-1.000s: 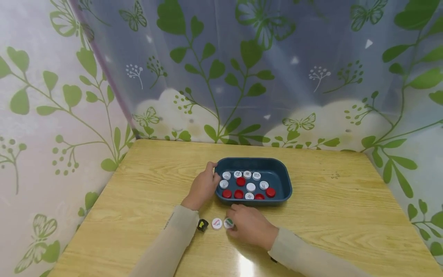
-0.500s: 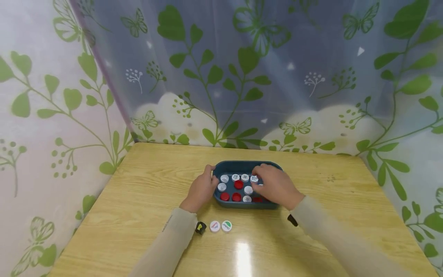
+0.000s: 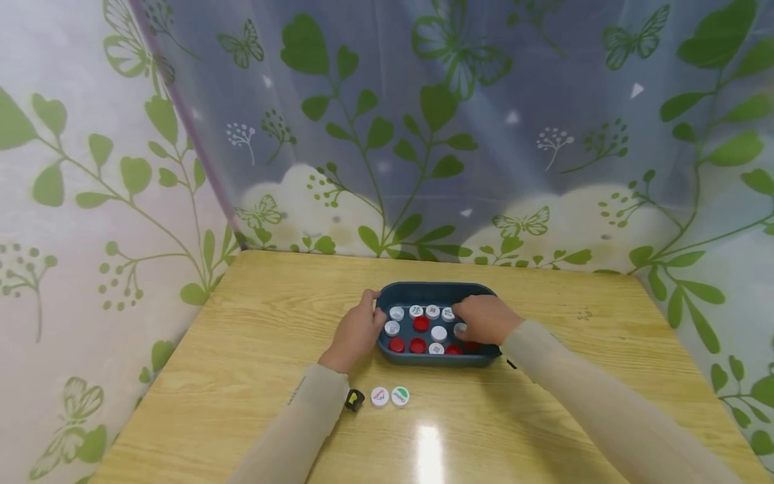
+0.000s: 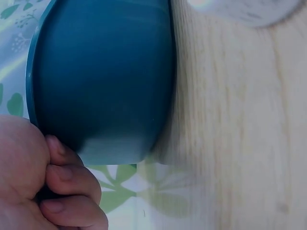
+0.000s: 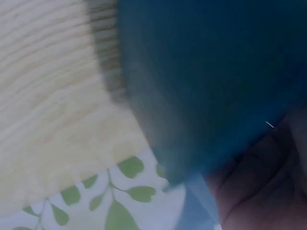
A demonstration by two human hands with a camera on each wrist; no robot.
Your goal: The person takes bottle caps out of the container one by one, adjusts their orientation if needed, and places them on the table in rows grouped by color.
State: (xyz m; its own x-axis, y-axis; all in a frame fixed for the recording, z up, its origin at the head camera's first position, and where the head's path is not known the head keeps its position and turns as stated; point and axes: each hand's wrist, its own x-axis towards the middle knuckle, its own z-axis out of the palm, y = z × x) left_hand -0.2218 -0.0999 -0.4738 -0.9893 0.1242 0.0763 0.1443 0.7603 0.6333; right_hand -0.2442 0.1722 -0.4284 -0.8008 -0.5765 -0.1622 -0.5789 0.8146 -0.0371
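In the head view my left hand (image 3: 353, 332) grips the left rim of a dark blue plastic tray (image 3: 438, 361), thumb over the edge. The left wrist view shows its curled fingers (image 4: 74, 182) at the tray's outer wall (image 4: 105, 86). My right hand (image 3: 486, 318) reaches over the right side into the tray, its fingertips down among the bottle caps. A white cap (image 3: 461, 331) there is partly covered by the hand, and I cannot tell whether the fingers pinch it. Several other white caps (image 3: 439, 333) and red caps (image 3: 421, 324) lie in the tray.
Two white bottle caps lie side by side on the wooden table (image 3: 290, 289) before the tray, one with a pink print (image 3: 379, 397), the other with a green print (image 3: 400, 396). A patterned cloth (image 3: 387, 134) hangs behind the table and along its sides.
My right hand has left the green-printed cap on the table, moved up and right to the tray, and then reached lower into it. My left hand has stayed on the rim.
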